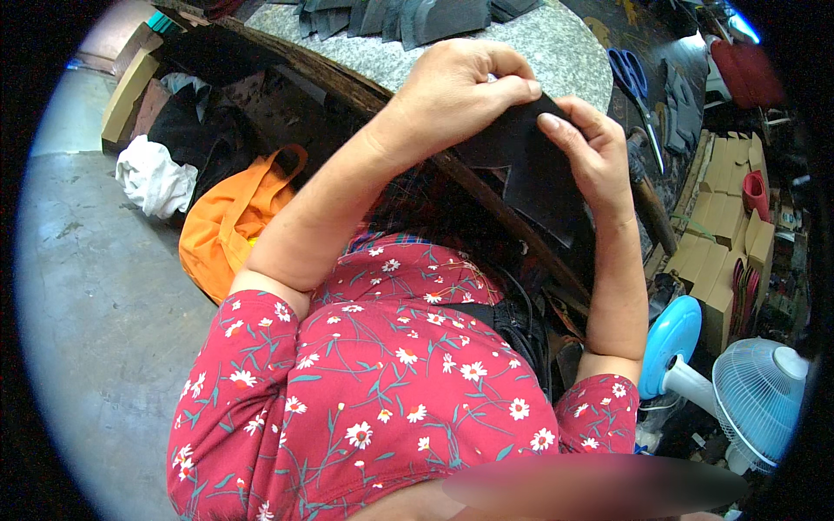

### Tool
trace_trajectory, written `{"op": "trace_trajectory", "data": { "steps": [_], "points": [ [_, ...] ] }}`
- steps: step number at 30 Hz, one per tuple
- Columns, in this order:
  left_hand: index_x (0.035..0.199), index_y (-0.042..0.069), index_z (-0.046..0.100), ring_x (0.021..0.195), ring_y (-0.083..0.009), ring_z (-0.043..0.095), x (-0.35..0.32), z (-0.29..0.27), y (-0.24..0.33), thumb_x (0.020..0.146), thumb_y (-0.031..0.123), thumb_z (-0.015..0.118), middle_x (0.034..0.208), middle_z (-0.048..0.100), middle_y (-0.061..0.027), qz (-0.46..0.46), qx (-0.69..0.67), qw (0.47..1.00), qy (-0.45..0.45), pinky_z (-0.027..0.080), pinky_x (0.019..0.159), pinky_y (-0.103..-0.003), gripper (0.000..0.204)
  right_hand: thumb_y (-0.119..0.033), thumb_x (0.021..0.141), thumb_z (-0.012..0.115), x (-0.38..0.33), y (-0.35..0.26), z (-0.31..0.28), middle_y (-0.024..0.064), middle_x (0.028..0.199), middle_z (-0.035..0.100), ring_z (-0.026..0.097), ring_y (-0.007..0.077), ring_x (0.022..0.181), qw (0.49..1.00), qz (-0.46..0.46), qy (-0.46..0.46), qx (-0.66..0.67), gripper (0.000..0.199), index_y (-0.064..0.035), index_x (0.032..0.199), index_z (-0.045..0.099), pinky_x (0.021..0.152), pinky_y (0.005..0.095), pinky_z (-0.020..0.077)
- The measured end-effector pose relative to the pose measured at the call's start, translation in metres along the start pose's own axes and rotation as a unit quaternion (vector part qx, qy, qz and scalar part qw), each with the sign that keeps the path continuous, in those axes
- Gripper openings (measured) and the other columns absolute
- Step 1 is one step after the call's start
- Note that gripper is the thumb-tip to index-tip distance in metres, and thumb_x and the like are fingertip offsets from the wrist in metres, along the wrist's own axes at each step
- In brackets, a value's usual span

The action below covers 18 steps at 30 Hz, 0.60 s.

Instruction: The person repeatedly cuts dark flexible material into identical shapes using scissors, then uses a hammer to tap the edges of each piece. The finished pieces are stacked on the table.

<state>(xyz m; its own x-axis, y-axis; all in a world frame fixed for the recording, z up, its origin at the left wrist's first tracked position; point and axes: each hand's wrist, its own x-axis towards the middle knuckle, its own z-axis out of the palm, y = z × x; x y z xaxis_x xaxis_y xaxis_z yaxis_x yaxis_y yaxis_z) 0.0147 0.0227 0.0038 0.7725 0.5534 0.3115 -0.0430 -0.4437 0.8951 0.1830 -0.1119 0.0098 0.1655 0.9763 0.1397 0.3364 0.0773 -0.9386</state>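
Note:
Both of my hands grip the top edge of a black, flat, leather-like piece (537, 165), which hangs down over the table's front edge. My left hand (473, 87) pinches it between thumb and bent fingers. Just to the right, my right hand (592, 148) holds the same edge, its thumb towards me. Behind the hands lies a round, speckled grey stone slab (560, 56). Several dark grey cut pieces (382, 19) overlap along its far side. Scissors with blue handles (632, 76) rest on the dark table to the right of the slab.
A wooden table edge (300, 62) runs in front of me. At left are an orange bag (228, 221) and a white bundle (156, 178) on the grey floor. Cardboard boxes (717, 178) stand at right, near a blue and white fan (760, 399). More dark pieces (682, 108) lie beyond the scissors.

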Motion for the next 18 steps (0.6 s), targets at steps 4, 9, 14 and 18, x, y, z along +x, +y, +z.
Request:
{"op": "trace_trajectory", "data": {
  "steps": [4,9,14,18],
  "points": [
    [0.111,0.001,0.070,0.098,-0.0102,0.063,-0.004,-0.024,0.003,0.099,0.023,0.060,0.103,0.071,-0.0039,-0.023,-0.027,0.999,0.021,0.048,0.086,-0.024,0.027,-0.014,0.095,0.065,0.002,0.000,-0.007,-0.0015,0.090,0.068,0.059,0.0046,0.080,0.995,0.034,0.028,0.091,0.018,0.0009,0.102,0.069,0.073,0.0202,0.0473],
    [0.131,0.004,0.056,0.097,-0.0129,0.066,-0.023,-0.021,0.006,0.094,0.026,0.066,0.115,0.066,-0.0036,-0.091,-0.502,0.860,-0.012,0.052,0.082,-0.027,0.045,-0.014,0.095,0.063,0.003,0.003,-0.005,-0.0036,0.086,0.066,0.057,0.0034,0.077,0.981,0.026,0.085,0.171,0.015,-0.0005,0.099,0.069,0.071,0.0195,0.0464],
    [0.119,0.003,0.067,0.088,-0.0093,0.064,-0.032,0.011,0.007,0.090,0.015,0.073,0.101,0.069,-0.0008,-0.108,-0.392,0.913,0.037,0.053,0.077,-0.025,0.032,-0.012,0.092,0.068,0.008,-0.002,0.010,0.0002,0.096,0.066,0.058,0.0066,0.080,0.990,-0.045,0.111,0.075,0.023,-0.0022,0.113,0.064,0.073,0.0212,0.0476],
    [0.111,0.002,0.065,0.090,-0.0073,0.061,-0.026,0.013,0.013,0.089,0.011,0.074,0.100,0.068,-0.0029,0.018,-0.175,0.979,0.100,0.051,0.077,-0.022,0.025,-0.014,0.080,0.077,0.011,-0.013,0.009,0.0063,0.106,0.066,0.060,0.0246,0.095,0.887,-0.300,0.201,-0.286,0.038,-0.0131,0.117,0.066,0.083,0.0343,0.0486]
  ]
}}
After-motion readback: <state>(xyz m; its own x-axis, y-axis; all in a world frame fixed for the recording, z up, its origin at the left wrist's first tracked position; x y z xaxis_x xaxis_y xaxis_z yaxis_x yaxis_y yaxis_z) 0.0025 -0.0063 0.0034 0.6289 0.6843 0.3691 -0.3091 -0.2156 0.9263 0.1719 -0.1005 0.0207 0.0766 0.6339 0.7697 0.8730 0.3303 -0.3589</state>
